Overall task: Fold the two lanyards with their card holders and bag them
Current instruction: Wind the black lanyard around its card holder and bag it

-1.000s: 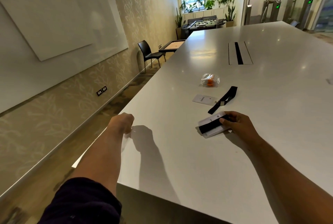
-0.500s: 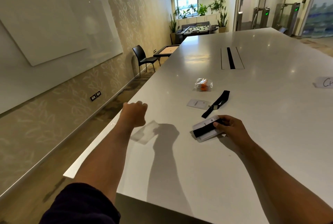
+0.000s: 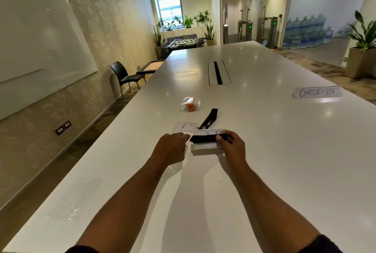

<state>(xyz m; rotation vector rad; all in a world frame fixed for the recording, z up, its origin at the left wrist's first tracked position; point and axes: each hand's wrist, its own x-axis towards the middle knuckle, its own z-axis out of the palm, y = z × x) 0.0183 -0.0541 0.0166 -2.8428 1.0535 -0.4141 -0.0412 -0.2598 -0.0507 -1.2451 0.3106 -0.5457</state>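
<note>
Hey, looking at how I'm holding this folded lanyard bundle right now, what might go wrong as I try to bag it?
1. The right hand pinches the folded black lanyard on its white card holder at one end only; the free end may spring open.
2. The clear plastic bag lies half hidden under the left hand, nearly invisible on the glossy white table; it may slide away.
3. The second black lanyard lies close behind and could snag.

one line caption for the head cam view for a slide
Right hand grips a folded black lanyard on its white card holder; left hand holds a clear plastic bag.
</note>
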